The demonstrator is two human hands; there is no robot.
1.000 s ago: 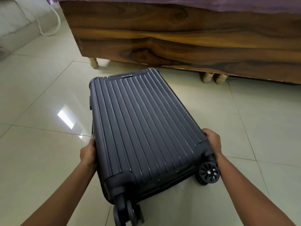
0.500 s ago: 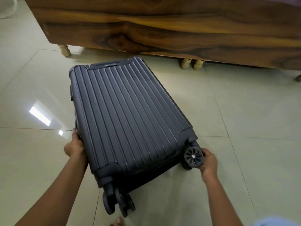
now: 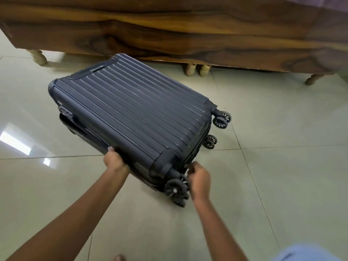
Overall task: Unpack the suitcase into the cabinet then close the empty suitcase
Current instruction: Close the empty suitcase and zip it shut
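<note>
Nearest the camera, a patch of light blue fabric [image 3: 305, 253] is seen at the bottom right edge and a bare toe [image 3: 119, 258] at the bottom edge. Both forearms are extended forward over the glossy pale tiled floor [image 3: 282, 176].

Left hand [image 3: 115, 160]: clamped on the near long edge of the dark navy ribbed hard-shell suitcase [image 3: 131, 112], with the fingers wrapped round the edge.

Right hand [image 3: 199, 178]: held at the suitcase's near wheel corner, fingers curled, just beside the black double caster wheel [image 3: 176, 189]. The hand is motion-blurred, so it cannot be told whether anything is grasped.

Suitcase position: laid flat on the floor, ribbed shell up, set diagonally to the tile lines. The wheel end is turned to the right and toward the camera; the handle end is pointed far left. More black far caster wheels [image 3: 222, 118] are seen at the right corner, one pair above the other. The two shells are seen closed together along the left side wall.

Further back, a bright reflection [image 3: 15, 143] is seen on the tiles at left.

Farthest, a dark-grained wooden bed frame [image 3: 169, 34] is spread across the top, raised on pale turned wooden legs [image 3: 38, 57]. The suitcase's far corner is near the frame's lower edge; contact cannot be told. A strip of purple fabric [image 3: 337, 1] is seen in the top right corner.
</note>
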